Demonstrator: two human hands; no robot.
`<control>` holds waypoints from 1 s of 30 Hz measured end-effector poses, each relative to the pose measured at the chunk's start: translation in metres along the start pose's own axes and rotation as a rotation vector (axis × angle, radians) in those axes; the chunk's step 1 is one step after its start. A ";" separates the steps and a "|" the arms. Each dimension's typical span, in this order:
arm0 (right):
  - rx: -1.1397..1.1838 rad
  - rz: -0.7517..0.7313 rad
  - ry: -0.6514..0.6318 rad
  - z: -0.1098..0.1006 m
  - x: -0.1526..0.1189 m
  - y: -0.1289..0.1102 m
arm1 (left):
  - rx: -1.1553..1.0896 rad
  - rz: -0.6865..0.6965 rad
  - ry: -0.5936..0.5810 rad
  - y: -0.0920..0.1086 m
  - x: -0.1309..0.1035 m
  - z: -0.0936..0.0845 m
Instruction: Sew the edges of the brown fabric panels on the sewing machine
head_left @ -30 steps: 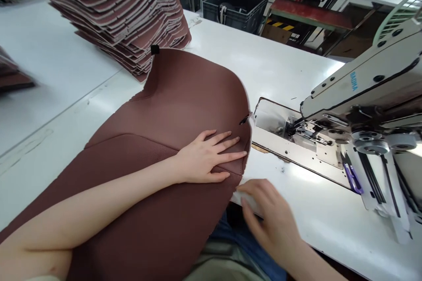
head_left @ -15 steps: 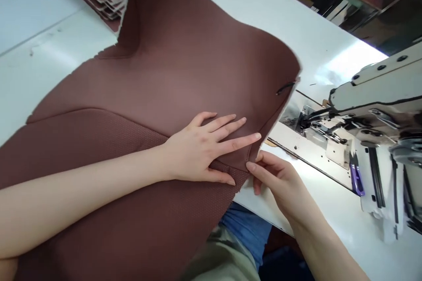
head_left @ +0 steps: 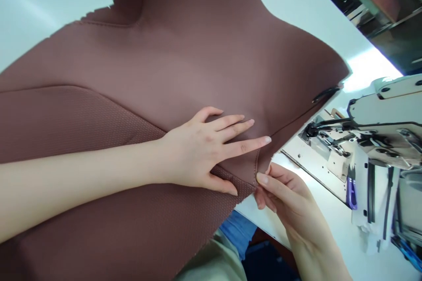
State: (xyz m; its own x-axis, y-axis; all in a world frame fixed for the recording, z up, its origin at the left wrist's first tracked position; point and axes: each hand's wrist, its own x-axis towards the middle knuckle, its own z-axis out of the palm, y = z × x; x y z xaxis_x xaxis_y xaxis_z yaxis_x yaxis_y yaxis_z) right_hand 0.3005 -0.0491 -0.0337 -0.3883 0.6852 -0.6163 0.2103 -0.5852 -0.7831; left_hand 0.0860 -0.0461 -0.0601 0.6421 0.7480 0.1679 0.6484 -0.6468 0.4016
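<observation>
Panel of maroon material (head_left: 198, 66) spreads over the near table (head_left: 283, 0), left of the sewing machine (head_left: 392, 107); left hand (head_left: 207, 151) lies splayed on it, right hand (head_left: 286, 193) pinches its right edge.

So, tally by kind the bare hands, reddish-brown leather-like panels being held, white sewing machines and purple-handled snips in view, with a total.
Bare left hand and bare right hand: 2
Reddish-brown leather-like panel, held at its edge: 1
White sewing machine: 1
Purple-handled snips: 1
Total: 5
</observation>
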 end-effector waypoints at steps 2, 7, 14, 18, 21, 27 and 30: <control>0.014 -0.001 -0.007 0.000 0.000 0.000 | -0.012 -0.002 0.005 0.000 0.000 0.001; 0.026 -0.006 -0.007 0.000 0.000 0.000 | -0.030 -0.009 0.018 0.000 -0.001 0.001; 0.026 -0.001 0.011 -0.002 0.000 0.002 | -0.043 -0.004 0.008 0.000 -0.001 0.000; 0.034 -0.013 0.012 -0.002 0.000 0.003 | -0.055 -0.005 0.031 0.000 -0.002 0.003; 0.038 -0.007 0.004 -0.001 -0.001 0.003 | -0.067 -0.008 0.046 -0.001 -0.003 0.006; 0.025 0.053 -0.054 0.001 -0.002 0.004 | -0.075 -0.011 0.022 0.000 -0.003 0.004; -0.064 0.014 -0.039 0.000 -0.001 0.007 | -0.063 -0.002 0.012 0.001 -0.003 0.004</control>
State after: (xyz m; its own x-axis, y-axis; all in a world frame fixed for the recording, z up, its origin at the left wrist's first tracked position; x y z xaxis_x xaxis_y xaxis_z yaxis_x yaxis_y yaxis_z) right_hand 0.3027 -0.0537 -0.0386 -0.4190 0.6592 -0.6244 0.2722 -0.5648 -0.7790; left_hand 0.0860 -0.0492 -0.0636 0.6354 0.7514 0.1780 0.6226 -0.6349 0.4575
